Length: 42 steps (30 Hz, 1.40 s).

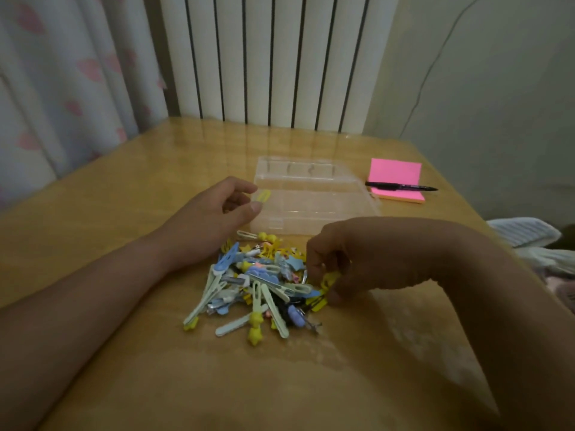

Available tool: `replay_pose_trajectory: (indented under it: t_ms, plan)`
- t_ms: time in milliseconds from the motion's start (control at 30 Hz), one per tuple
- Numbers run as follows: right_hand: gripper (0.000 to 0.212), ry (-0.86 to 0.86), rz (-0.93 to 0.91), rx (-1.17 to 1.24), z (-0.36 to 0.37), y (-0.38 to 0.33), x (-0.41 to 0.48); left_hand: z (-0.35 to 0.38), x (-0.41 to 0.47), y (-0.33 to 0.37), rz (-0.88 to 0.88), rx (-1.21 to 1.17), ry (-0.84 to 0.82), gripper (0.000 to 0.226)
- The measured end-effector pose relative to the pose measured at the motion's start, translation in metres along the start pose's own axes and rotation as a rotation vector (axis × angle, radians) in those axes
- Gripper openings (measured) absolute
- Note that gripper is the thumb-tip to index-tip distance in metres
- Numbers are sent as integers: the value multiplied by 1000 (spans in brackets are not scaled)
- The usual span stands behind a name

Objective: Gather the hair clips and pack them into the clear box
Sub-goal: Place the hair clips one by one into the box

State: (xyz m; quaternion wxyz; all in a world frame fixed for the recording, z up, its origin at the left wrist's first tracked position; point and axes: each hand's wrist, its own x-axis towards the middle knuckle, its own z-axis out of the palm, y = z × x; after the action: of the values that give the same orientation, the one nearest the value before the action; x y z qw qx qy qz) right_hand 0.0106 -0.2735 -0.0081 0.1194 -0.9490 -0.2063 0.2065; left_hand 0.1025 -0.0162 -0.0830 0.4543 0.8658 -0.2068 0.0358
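A heap of hair clips (261,287) in yellow, blue and pale green lies on the wooden table (124,188) in front of me. Behind it sits the clear box (314,197), open. My left hand (214,219) hovers at the box's left edge, pinching a pale yellow clip (263,195) between thumb and forefinger. My right hand (348,256) reaches down onto the right side of the heap, its fingers closed around a yellow clip (328,283).
A pink sticky-note pad (396,174) with a black pen (401,186) across it lies to the right of the box. A radiator and a curtain stand behind the table. Folded cloth (529,231) sits off the table's right edge.
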Motion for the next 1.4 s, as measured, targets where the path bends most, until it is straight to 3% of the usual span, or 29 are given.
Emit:
replay_pose_trajectory:
  t_ms: [267, 367, 467, 567, 700, 900, 1100, 1233, 1400]
  plan:
    - [9, 76, 23, 22, -7, 13, -1, 1, 0, -1, 2, -6, 0, 37]
    - [9, 312, 29, 58, -6, 17, 6, 2, 1, -2, 6, -7, -15, 40]
    - [6, 662, 0, 307, -7, 15, 16, 2, 2, -1, 8, -7, -23, 42]
    - [8, 800, 33, 497, -21, 10, 35, 2, 1, -1, 18, 4, -25, 44]
    - [8, 817, 156, 461, -45, 6, 84, 2, 3, -1, 20, 5, -38, 46]
    - [4, 585, 304, 481, -43, -4, 142, 1, 1, 0, 32, 23, -42, 48]
    - [10, 530, 393, 475, -42, -4, 152, 1, 2, 1, 33, 35, -49, 50]
    - [14, 575, 355, 467, -35, -1, 147, 1, 1, 2, 28, 23, -53, 50]
    - [10, 877, 184, 331, -25, 1, 98, 1, 2, 2, 18, 22, -49, 49]
